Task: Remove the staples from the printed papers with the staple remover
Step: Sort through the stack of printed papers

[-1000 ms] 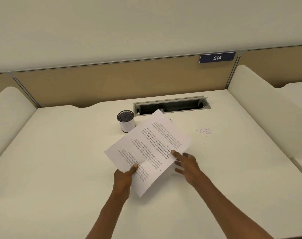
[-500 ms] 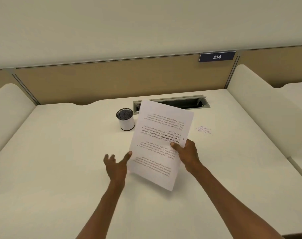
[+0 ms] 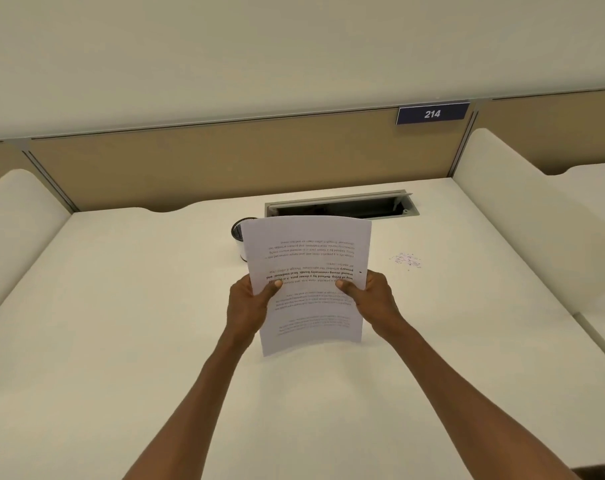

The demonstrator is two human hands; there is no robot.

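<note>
The printed papers [image 3: 308,258] are held up off the desk, upright and slightly bowed, with the text upside down to me. My left hand [image 3: 249,303] grips their left edge, thumb on the front. My right hand [image 3: 372,299] grips the right edge the same way. A small dark mark shows near the right edge, just above my right thumb. A little heap of pulled staples [image 3: 406,260] lies on the desk to the right of the papers. No staple remover is visible.
A black mesh cup with a white band [image 3: 238,233] stands behind the papers' left edge, partly hidden. An open cable slot [image 3: 339,206] sits at the back of the white desk [image 3: 121,323]. White side dividers rise at left and right.
The papers were lifted off the desk and turned upright. My left hand let go, then took the left edge again; both hands now hold them square in front of me.
</note>
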